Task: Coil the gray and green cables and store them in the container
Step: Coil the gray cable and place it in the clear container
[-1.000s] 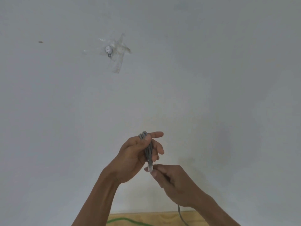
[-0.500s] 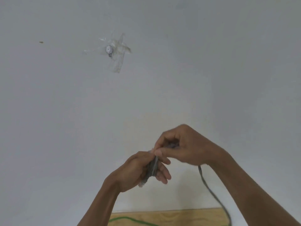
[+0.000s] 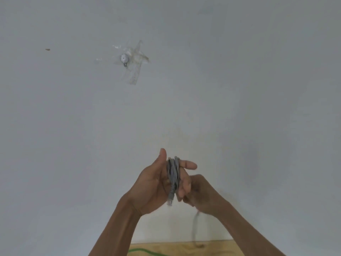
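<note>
Wall (image 3: 73,126) fills most of the view, above a strip of wooden desk (image 3: 184,249). Left hand (image 3: 156,185) has gray cable (image 3: 173,174) coiled round its fingers, thumb up. Right hand (image 3: 204,196) is blurred; its fingers' state is unclear. Green cable (image 3: 145,251) lies on the desk. Taped hook (image 3: 124,59) sticks to the wall.

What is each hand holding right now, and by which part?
The left hand carries the gray coiled cable, loops wound round its fingers. The right hand sits behind, apparently gripping the cable's free trailing length; that grip is partly hidden.
</note>
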Tool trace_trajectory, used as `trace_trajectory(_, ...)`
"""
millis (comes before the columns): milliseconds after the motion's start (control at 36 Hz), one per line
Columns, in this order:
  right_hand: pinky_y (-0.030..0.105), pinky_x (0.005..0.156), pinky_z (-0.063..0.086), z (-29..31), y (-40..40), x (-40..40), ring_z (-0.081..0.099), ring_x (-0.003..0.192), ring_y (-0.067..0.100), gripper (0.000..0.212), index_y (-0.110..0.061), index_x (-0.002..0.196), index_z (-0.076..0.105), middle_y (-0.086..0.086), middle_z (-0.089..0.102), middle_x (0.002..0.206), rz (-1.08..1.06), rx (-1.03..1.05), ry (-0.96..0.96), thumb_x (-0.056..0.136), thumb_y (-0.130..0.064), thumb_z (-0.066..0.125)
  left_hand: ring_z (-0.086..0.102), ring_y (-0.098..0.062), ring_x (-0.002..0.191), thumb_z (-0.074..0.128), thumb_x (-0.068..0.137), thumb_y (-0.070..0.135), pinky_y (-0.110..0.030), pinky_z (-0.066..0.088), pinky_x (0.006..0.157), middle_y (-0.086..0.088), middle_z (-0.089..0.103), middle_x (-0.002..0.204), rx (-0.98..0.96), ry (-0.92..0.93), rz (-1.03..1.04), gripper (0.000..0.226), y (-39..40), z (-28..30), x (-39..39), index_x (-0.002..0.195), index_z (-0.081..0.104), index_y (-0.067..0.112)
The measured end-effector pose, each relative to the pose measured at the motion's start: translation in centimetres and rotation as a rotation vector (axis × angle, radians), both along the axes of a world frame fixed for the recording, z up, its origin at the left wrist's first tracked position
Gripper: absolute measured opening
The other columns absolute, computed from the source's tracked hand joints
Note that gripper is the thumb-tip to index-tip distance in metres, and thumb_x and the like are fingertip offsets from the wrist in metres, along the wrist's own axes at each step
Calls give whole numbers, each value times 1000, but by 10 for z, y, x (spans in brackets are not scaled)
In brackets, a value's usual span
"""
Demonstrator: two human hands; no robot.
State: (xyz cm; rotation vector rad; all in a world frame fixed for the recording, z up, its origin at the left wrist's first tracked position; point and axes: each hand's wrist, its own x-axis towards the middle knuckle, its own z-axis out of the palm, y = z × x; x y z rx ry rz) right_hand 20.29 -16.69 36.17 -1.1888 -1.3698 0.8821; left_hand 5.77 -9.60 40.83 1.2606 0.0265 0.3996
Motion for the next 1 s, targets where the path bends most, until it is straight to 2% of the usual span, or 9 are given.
trace_trajectory(83, 25, 55, 35, -16, -9, -6, 41, 50, 11, 43, -37, 60, 63, -9, 50, 52, -94, 0, -94, 100, -23, 55, 60, -24, 63, 19, 99, 60, -33, 51, 66, -18, 67, 78, 31, 38, 63, 83, 7, 6, 1, 125, 62, -6)
trace_trajectory(167, 26, 59, 39, -17, -18, -9, 43, 56, 12, 27, -42, 82, 69, -8, 47, 58, -128, 29, -205, 99, -27, 55, 60, -23, 62, 19, 96, 60, -31, 52, 64, -20, 67, 80, 25, 78, 140, 84, 11, 6, 2, 128, 58, -6)
trace_trajectory(222, 24, 58, 42, -16, -22, -10, 46, 56, 10, 15, -29, 97, 73, -7, 48, 59, -130, 31, -253, 97, -32, 58, 60, -23, 63, 20, 94, 61, -30, 53, 69, -21, 67, 83, 46, 90, 204, 83, 14, 5, 4, 129, 57, -5)
trace_trajectory(389, 25, 53, 35, 4, -32, -10, 35, 49, 10, 19, -18, 87, 70, -6, 42, 53, -133, 91, -465, 95, -33, 60, 64, -25, 77, 15, 94, 60, -32, 52, 79, -21, 72, 96, 252, 236, 319, 78, 23, -4, 4, 129, 56, 4)
trace_trajectory(472, 30, 59, 46, 24, -35, -4, 52, 54, 8, 16, -21, 85, 67, -10, 57, 60, -177, 134, -659, 92, -34, 60, 69, -24, 89, 11, 93, 65, -34, 51, 89, -16, 73, 94, 328, 336, 300, 83, 21, -10, 1, 125, 60, 7)
trace_trajectory(528, 27, 66, 50, 41, -35, 1, 64, 71, 5, 14, -26, 84, 66, -15, 69, 73, -192, 145, -795, 90, -38, 60, 67, -16, 77, 2, 92, 70, -23, 50, 77, -15, 71, 85, 441, 399, 284, 90, 16, -12, 0, 109, 69, 12)
trace_trajectory(611, 16, 63, 38, 69, -31, 6, 59, 66, -4, 13, -28, 82, 66, -21, 67, 69, -149, 179, -928, 88, -39, 66, 59, -22, 74, -3, 85, 75, -23, 47, 74, -27, 68, 88, 474, 416, 182, 105, 9, -20, 1, 100, 67, -2)
trace_trajectory(778, 24, 59, 47, 95, -5, 22, 64, 60, 14, 16, -10, 77, 76, 2, 73, 69, 7, 201, -589, 71, -19, 87, 57, -25, 64, -2, 80, 78, -33, 48, 71, -22, 67, 77, 278, 319, -3, 113, -7, -31, 10, 120, 59, -8)
trace_trajectory(1000, 32, 59, 44, 37, 12, 36, 56, 62, 22, 14, -4, 81, 74, 14, 65, 70, -63, 132, -27, 85, -17, 73, 52, -22, 60, -1, 80, 78, -30, 45, 70, -14, 65, 70, 200, 145, -20, 109, -21, -16, 9, 112, 65, -2)
